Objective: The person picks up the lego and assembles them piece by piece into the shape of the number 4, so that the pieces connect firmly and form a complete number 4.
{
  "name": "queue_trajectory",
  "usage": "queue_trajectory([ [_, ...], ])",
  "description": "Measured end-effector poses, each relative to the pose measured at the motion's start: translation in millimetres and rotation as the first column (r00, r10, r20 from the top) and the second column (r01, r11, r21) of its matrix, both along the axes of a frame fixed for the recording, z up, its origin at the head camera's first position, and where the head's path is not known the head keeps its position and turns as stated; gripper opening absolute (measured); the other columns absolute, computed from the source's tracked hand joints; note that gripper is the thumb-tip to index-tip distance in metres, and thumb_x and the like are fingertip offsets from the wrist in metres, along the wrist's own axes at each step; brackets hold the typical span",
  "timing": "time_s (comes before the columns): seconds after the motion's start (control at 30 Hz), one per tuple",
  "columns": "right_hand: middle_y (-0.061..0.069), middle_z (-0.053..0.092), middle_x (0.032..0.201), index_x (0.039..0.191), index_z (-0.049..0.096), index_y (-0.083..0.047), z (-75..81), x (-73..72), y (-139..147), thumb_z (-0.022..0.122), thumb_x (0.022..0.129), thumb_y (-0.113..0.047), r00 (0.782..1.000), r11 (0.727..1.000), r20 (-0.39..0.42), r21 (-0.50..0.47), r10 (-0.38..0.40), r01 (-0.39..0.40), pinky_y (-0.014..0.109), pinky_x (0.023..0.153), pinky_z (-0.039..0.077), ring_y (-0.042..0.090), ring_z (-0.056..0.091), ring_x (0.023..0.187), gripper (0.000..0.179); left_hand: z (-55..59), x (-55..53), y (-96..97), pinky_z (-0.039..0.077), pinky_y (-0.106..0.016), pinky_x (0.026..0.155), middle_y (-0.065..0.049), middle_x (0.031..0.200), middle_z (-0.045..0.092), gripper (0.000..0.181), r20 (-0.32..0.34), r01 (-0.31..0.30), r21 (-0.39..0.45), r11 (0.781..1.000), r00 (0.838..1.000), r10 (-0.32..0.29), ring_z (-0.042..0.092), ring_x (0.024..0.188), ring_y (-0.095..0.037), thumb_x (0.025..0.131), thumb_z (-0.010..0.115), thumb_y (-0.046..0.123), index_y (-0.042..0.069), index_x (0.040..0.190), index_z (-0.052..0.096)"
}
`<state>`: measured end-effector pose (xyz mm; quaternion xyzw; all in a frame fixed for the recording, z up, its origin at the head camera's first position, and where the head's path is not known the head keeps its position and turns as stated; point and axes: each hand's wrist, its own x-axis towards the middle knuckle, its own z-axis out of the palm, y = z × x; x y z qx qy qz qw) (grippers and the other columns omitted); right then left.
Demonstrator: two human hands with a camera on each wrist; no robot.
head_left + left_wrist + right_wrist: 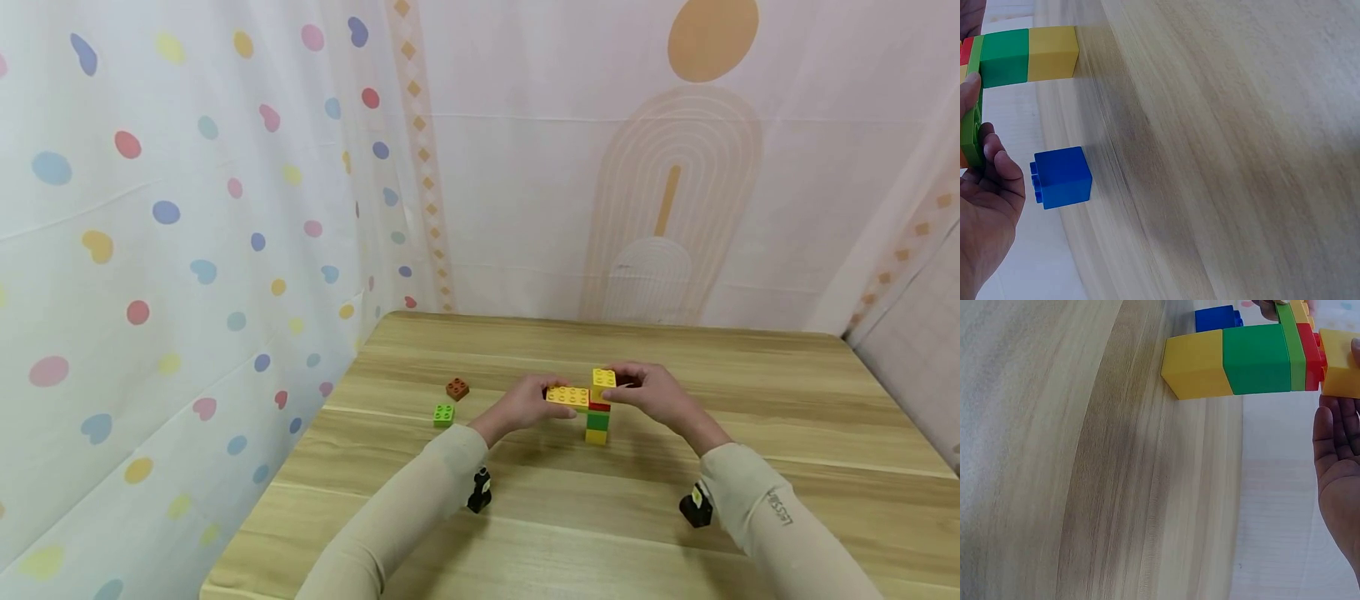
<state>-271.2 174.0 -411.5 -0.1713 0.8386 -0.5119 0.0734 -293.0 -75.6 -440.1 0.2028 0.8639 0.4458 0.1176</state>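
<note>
A tower of toy bricks stands on the table: a yellow brick [1194, 365] at the bottom, a green brick [1257, 359], a lime-green plate [1296, 353] and a small red brick [1312, 359]. The lime-green plate juts out leftward, bearing a long yellow brick [567, 396]. My left hand [521, 403] pinches this jutting part between thumb and fingers. With my right hand [654, 392] I hold another yellow brick [603, 380] right above the red one; red studs show between them in the right wrist view. A blue brick [1065, 178] stands under my left hand, hidden in the head view.
A brown brick [457, 388] and a lime-green brick [443, 415] lie left of my left hand. The wooden table [810, 417] reaches back to a patterned curtain [525, 167]. Black wrist devices [696, 506] hang below my sleeves.
</note>
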Motion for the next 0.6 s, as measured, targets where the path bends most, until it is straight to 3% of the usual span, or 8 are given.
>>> queue_trajectory([
  [0.47,0.012,0.066,0.109,0.129,0.063,0.001,0.8,2.2,-2.1,0.073,0.092,-0.023,0.999,0.999,-0.033,0.025,0.029,-0.028,0.044,0.084,0.051,0.023,0.060,0.096,0.045,0.4,-0.2,-0.6,0.049,-0.028,0.075,0.005,0.102,0.065,0.040,-0.009,0.007,0.002,1.000,1.000,-0.007,0.059,0.088,-0.011,0.087,0.079,0.028,0.014,0.122,0.068],
  [0.6,0.011,0.065,0.110,0.129,0.063,0.001,1.0,2.7,-3.2,0.072,0.093,-0.023,0.998,0.999,-0.043,0.040,0.038,-0.036,0.039,0.081,0.051,0.022,0.059,0.094,0.045,0.3,-0.3,-1.0,0.049,-0.028,0.075,0.005,0.102,0.065,0.040,-0.007,0.005,-0.005,1.000,1.000,-0.005,0.059,0.088,-0.012,0.086,0.079,0.029,0.014,0.122,0.068],
])
